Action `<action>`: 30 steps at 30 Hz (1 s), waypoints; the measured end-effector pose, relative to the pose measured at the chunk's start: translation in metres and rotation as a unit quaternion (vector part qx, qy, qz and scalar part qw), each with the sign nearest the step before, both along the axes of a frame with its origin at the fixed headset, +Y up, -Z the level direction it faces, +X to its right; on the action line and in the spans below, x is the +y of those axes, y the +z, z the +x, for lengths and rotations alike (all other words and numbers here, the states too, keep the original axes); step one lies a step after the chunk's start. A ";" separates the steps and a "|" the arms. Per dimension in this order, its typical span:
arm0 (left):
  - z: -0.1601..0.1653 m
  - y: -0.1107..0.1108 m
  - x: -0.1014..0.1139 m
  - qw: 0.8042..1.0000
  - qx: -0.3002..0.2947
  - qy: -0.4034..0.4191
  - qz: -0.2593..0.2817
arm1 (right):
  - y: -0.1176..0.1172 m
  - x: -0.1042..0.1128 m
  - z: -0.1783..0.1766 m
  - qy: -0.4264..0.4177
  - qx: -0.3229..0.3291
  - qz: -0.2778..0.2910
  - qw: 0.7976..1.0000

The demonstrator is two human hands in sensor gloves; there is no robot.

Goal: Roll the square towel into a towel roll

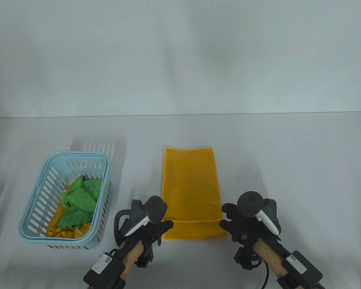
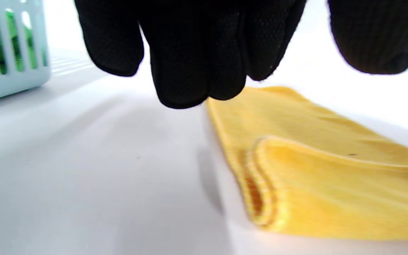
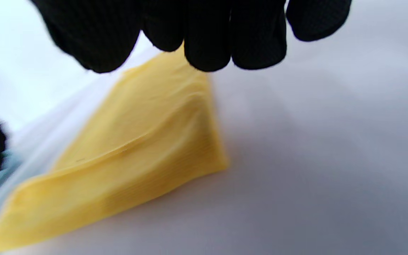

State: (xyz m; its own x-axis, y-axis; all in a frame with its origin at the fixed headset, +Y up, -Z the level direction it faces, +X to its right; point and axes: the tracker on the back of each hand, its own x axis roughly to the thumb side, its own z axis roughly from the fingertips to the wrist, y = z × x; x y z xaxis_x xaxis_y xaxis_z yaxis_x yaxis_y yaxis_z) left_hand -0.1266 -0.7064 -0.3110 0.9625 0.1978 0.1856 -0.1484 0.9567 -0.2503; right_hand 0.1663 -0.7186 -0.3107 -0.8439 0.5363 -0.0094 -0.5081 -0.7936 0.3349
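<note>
Your left hand (image 1: pixel 156 230) and right hand (image 1: pixel 233 227) hover with loosely curled fingers (image 2: pixel 186 71) holding nothing, flanking the near fold of the yellow towel (image 1: pixel 191 186) lying on the table (image 1: pixel 288 168). Uneven pressure would skew the roll.

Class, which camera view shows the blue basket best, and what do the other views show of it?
The table view: the whole blue basket is visible, with green and yellow cloths inside. The left wrist view shows only a slatted corner at its top left, green showing through the slots. The right wrist view does not clearly show it.
</note>
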 end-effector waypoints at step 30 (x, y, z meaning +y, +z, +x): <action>0.032 0.008 -0.048 0.980 -0.107 -0.166 -0.030 | 0.009 -0.034 -0.040 0.224 0.076 0.097 0.967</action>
